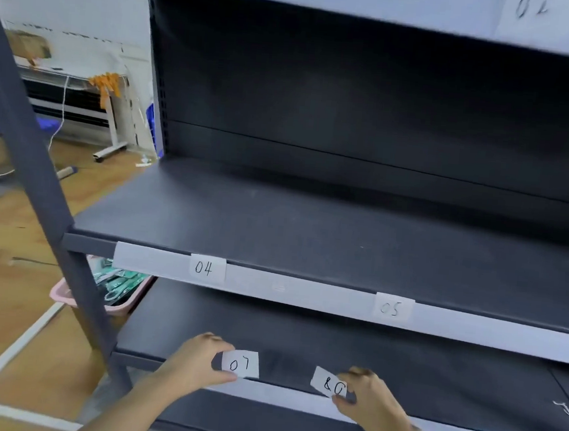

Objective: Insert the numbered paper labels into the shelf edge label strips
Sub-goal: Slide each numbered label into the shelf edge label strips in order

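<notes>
My left hand (194,362) pinches label 07 (241,363) at its left edge, just above lower label strip (281,395). My right hand (362,392) pinches label 08 (329,384), tilted, numerals upside down, over same strip. Middle strip (304,291) carries label 04 (207,268) and label 05 (392,308). Dark upright post (25,131) stands at left; pink bin (120,306) sits behind it under middle shelf (310,224).

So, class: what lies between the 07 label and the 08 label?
In the head view, only bare dark shelf and its strip edge lie between the 07 label and the 08 label.
</notes>
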Demonstrator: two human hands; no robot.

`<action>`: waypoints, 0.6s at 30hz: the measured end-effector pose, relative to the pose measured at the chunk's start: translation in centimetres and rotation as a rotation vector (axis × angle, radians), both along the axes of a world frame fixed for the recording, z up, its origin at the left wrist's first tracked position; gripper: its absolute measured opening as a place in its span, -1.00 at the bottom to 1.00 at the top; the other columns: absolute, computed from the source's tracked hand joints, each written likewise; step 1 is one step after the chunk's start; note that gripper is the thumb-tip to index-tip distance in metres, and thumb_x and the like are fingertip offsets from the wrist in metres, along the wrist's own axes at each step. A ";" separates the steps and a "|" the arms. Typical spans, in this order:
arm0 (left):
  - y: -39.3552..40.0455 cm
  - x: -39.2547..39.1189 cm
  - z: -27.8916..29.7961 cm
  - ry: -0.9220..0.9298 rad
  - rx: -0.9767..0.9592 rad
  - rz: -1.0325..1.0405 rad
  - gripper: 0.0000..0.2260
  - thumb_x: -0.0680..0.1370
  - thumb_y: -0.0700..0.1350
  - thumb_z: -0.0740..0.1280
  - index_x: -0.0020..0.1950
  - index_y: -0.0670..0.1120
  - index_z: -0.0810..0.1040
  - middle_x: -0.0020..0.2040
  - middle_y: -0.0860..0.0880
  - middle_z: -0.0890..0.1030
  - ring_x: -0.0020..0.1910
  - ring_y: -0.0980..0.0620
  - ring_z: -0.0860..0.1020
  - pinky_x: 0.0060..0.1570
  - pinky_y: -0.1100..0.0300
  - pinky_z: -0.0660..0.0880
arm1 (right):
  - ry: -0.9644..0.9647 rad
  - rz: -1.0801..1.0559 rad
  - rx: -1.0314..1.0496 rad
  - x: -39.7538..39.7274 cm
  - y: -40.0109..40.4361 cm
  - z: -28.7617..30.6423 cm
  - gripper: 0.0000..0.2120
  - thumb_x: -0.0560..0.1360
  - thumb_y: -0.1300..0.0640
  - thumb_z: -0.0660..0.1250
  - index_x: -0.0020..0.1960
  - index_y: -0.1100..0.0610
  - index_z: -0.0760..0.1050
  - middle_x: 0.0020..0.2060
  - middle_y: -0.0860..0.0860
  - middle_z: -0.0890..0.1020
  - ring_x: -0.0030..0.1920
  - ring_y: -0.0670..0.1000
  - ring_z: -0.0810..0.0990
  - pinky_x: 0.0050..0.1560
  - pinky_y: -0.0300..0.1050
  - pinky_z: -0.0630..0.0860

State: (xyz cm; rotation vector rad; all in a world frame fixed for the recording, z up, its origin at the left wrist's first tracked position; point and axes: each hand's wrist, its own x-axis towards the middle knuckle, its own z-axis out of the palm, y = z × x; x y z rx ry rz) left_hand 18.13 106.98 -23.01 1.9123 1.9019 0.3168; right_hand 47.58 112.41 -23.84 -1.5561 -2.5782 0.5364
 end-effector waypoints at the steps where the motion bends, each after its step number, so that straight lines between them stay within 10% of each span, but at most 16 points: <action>1: 0.9 -0.2 -1.1 -0.009 0.008 0.008 -0.58 0.44 0.09 0.37 0.25 -0.01 0.49 0.03 0.13 0.46 0.17 0.10 0.45 0.06 0.32 0.33 | -0.007 0.001 0.013 -0.3 1.1 -1.1 -0.69 0.47 0.02 0.24 0.13 0.16 0.52 -0.29 -0.13 0.34 -0.16 -0.07 0.34 -0.20 -0.30 0.31; 18: 12.7 -4.5 -24.6 -0.002 0.222 -0.194 -0.60 0.40 0.02 0.43 0.22 -0.01 0.53 0.19 0.20 0.49 0.16 0.30 0.37 0.29 0.24 0.29 | 0.055 0.046 0.168 -4.4 12.3 -23.2 -0.71 0.47 0.05 0.30 0.18 0.06 0.52 -0.03 -0.05 0.37 0.05 -0.08 0.37 0.13 -0.27 0.32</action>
